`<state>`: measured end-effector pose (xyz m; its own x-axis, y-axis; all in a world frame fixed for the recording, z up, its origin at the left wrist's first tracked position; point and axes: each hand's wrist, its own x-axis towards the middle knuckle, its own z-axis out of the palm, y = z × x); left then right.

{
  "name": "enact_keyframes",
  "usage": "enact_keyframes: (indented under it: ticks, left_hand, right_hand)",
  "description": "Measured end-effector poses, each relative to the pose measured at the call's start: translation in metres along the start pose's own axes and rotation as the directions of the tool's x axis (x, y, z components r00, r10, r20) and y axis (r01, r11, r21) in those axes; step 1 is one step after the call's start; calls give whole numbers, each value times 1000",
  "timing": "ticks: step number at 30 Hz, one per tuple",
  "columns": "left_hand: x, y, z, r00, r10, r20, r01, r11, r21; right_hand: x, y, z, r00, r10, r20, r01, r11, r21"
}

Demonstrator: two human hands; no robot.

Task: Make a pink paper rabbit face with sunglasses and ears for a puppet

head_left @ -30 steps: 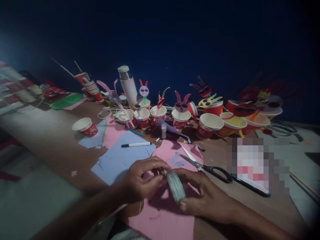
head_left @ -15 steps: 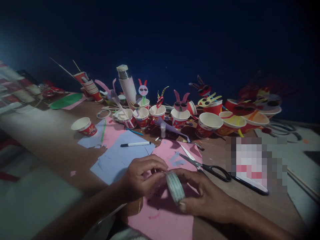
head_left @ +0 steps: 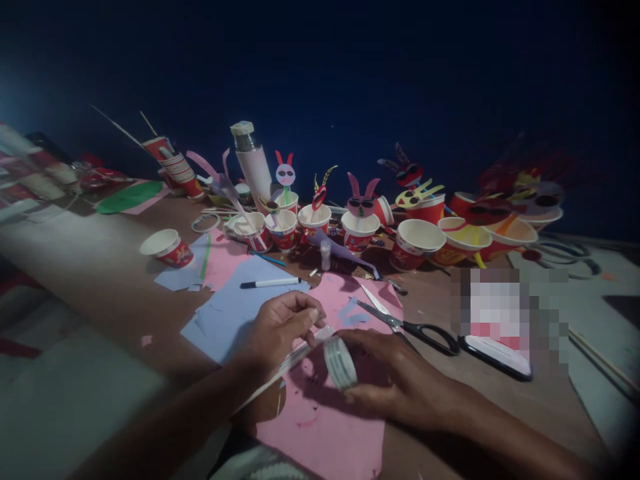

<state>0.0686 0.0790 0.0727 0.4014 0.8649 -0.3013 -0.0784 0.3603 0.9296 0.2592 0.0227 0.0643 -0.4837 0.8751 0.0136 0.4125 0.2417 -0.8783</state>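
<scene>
My right hand (head_left: 400,373) is closed round a roll of clear tape (head_left: 341,363) with green print on it, gripping it between thumb and fingers. Close to its left, my left hand (head_left: 287,327) has curled fingers pinched near a long, thin pale strip (head_left: 287,363). This strip slants down past the wrist, and I cannot make out its material. Beneath both hands lies a pink paper sheet (head_left: 325,437) with small dark and red marks. Black-handled scissors (head_left: 400,325) rest with blades apart on the sheet's upper right part, beyond my right hand.
Blue paper (head_left: 225,310) carries a capped marker (head_left: 270,283). Behind stands a row of paper cups (head_left: 360,233), several holding paper animal faces on sticks. A tilted cup (head_left: 167,249) sits left, a flask (head_left: 253,167) at the back. A blurred-out phone-like object (head_left: 500,357) lies right.
My left hand has drawn back from the tape roll, its fingers now curled higher. The roll has shifted slightly left and turned, and the pale strip shows between the hands.
</scene>
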Motion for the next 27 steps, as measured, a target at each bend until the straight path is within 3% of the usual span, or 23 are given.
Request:
enact_keyframes:
  ticks: [7,16,27]
  left_hand:
    - [3,-1,-1,986,-121,112,141,969,-204]
    - [3,-3,-5,965,-117,234,181,945,-274]
    - [3,-3,14,998,-42,41,46,995,-90]
  right_hand:
    - [1,1,0,999,-25,-21,23,996,-81]
    - [2,1,4,999,41,-20,-40,997,61]
    - [4,-2,6,998,61,-9,-59,987,149]
